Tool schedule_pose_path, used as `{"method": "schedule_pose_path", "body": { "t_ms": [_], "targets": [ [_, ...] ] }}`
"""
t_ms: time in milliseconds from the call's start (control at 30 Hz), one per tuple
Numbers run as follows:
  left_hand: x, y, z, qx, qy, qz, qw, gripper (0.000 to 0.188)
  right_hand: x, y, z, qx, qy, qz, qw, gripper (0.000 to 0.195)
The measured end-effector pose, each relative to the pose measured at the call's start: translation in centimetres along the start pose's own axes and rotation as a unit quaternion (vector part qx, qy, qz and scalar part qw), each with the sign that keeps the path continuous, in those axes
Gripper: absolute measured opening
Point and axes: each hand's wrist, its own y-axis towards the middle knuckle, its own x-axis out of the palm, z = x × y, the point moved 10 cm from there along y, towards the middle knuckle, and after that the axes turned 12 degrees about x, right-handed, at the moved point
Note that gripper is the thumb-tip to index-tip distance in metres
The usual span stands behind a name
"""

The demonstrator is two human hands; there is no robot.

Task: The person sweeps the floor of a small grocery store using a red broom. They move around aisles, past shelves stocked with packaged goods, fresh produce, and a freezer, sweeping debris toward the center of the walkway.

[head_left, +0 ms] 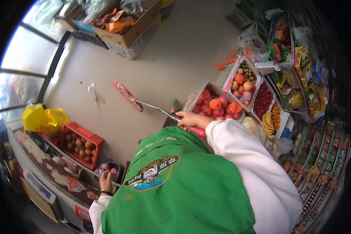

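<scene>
My right hand (193, 119) grips the pink handle end of a small broom (152, 106), in front of the green apron (178, 175). Its metal shaft slants away to a pink-and-white head (130, 98) low over or on the floor; whether it touches I cannot tell. Left of the head lie a crumpled white scrap (91, 87) and green plant bits (98, 98) on the floor. At lower left, my left hand (106, 180) is beside the counter, its fingers bent near a dark tub (114, 169) of red-wrapped items. Whether that hand holds anything is unclear.
To the right stand crates of red fruit (215, 105), mixed fruit (242, 84), and bananas (268, 125), beside snack racks (318, 163). A red crate of brown fruit (80, 146) and yellow bags (44, 118) line the counter (41, 158). Cardboard boxes (120, 36) stand ahead.
</scene>
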Motion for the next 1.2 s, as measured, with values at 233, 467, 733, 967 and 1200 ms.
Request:
{"method": "schedule_pose_path", "body": {
  "t_ms": [233, 467, 733, 967, 1200],
  "targets": [
    [10.1, 6.9, 11.0, 0.016, 0.081, -0.066, 0.994, 0.015, -19.5, -8.4, 3.5, -0.090, -0.105, 0.268, 0.953, 0.045],
    [19.7, 10.6, 23.6, 0.071, 0.133, -0.154, 0.976, 0.015, -37.1, -8.1, 8.4, 0.090, -0.144, 0.417, 0.893, 0.054],
    [20.1, 12.8, 27.1, 0.030, 0.218, -0.166, 0.961, 0.015, -37.5, 0.6, 11.9, 0.141, 0.042, 0.410, 0.900, 0.067],
    [22.2, 15.8, 29.7, 0.073, 0.229, -0.198, 0.950, 0.012, -28.1, -1.5, 7.3, -0.030, 0.376, 0.169, 0.911, 0.067],
    [21.6, 20.2, 29.3, 0.083, 0.271, -0.240, 0.928, 0.013, -27.4, -6.6, 10.0, -0.055, 0.335, 0.260, 0.904, 0.063]
  ]
}}
